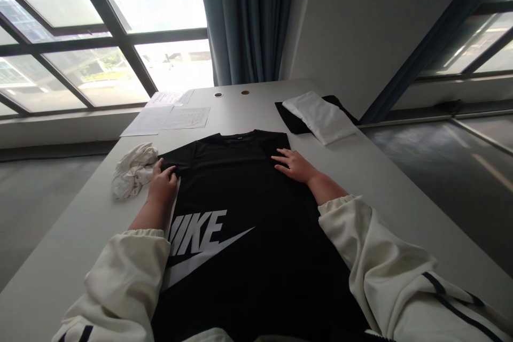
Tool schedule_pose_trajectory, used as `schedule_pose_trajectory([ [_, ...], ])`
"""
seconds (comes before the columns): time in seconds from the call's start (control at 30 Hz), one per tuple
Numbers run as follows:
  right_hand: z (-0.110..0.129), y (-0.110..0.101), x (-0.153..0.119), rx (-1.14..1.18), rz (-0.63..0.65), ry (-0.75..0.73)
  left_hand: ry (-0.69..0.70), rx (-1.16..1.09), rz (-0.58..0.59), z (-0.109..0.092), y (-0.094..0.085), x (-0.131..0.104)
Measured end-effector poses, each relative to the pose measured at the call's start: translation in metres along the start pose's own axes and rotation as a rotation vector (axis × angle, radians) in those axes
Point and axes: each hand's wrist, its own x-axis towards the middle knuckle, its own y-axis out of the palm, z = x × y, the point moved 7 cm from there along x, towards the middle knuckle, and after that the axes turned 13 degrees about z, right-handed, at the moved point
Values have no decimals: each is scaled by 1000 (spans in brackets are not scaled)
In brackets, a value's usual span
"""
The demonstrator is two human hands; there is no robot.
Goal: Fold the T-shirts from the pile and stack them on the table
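Note:
A black T-shirt [240,187] lies spread on the white table, its collar toward the far end. White NIKE lettering and a swoosh run across its left part. My left hand [163,184] rests at the shirt's left sleeve, with its fingers apart on the cloth. On the right side, my right hand [295,165] lies flat with spread fingers on the shirt near the other sleeve, which looks folded inward. Just left of my left hand sits a crumpled white cloth [134,171]. The lower part of the shirt runs out of view between my sleeves.
The white table [401,235] stretches toward a blue curtain [248,21]. Papers [186,117] lie at its far left. At the far right, a folded white cloth [318,117] lies over a black cloth [290,123]. Two round holes sit near the far edge.

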Motion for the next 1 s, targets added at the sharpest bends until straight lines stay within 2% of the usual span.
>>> schedule_pose_trajectory([
  [0.1,-5,1,2,3,-32,58,-7,-41,-64,-4,-9,-2],
  [0.2,-10,8,4,-10,16,146,-101,-131,-105,5,-13,-2],
  [0.3,-6,15,6,-34,101,125,-206,-313,-50,21,-5,-1],
  [0.37,-1,16,5,-43,129,91,-228,-382,-33,28,0,1],
  [0.5,3,13,3,-47,117,74,-208,-288,-81,31,0,4],
  [0.63,-11,6,1,11,36,120,-188,-193,-49,25,1,15],
  [0.77,-33,-9,-3,127,-226,153,-207,-221,-42,16,-3,31],
  [0.83,-44,-11,-4,134,-296,214,-196,-248,-72,8,-10,38],
  [0.93,-49,0,1,54,-181,257,-152,-255,-117,-12,-22,48],
  [1.0,-48,6,4,10,-109,256,-59,-214,-103,-35,-25,54],
])
